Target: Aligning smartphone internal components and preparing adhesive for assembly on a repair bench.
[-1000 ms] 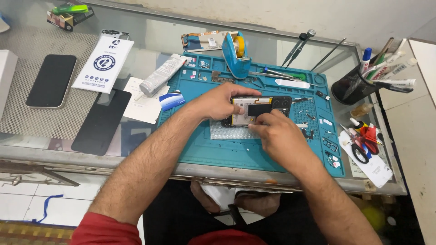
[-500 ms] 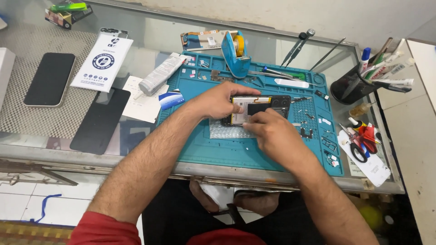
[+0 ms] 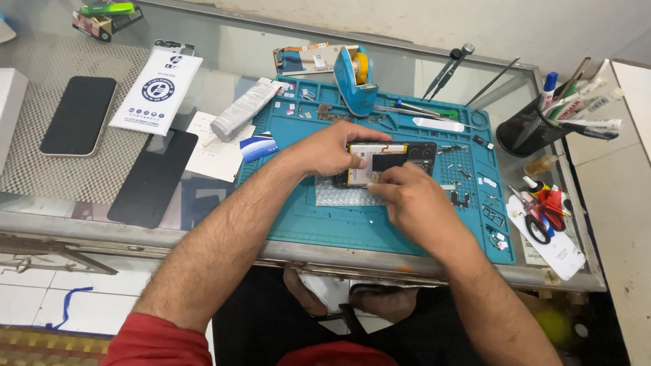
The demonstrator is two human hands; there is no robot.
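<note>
We're over the teal repair mat (image 3: 339, 230), which lies on the glass-topped table (image 3: 224, 41). The opened phone (image 3: 390, 160) lies flat near the mat's centre, back cover off, yellow-labelled battery and dark camera block exposed. It sits partly on a small sheet of bubble wrap (image 3: 339, 195).

Left hand (image 3: 332, 149): fingers curled over the phone's left end, grip pressed onto the body and holding it down. Right hand (image 3: 410, 196): fingertips bunched together on the phone's lower middle, just below the battery. We can't tell whether that grip pinches a tool or a part; the fingers hide it.

Around the phone, on the mat: blue tape dispenser (image 3: 356, 81) upright at the top edge, a white plastic pry tool (image 3: 439, 125) to its right, small screws and metal parts scattered along the right side. A grey glue tube (image 3: 239, 116) lies across the mat's upper-left corner, partly on white paper.

Off the mat, left: a dark phone (image 3: 78, 115) face up on a mesh pad, a black screen panel (image 3: 154, 177) beside it, and a white printed packet (image 3: 157, 91) above that. Right: black mesh cup (image 3: 525, 132) holding pens and tubes, red-handled scissors (image 3: 546, 210) on a white sheet near the table edge. Two long metal tools (image 3: 447, 68) lie on the glass above the mat.
</note>
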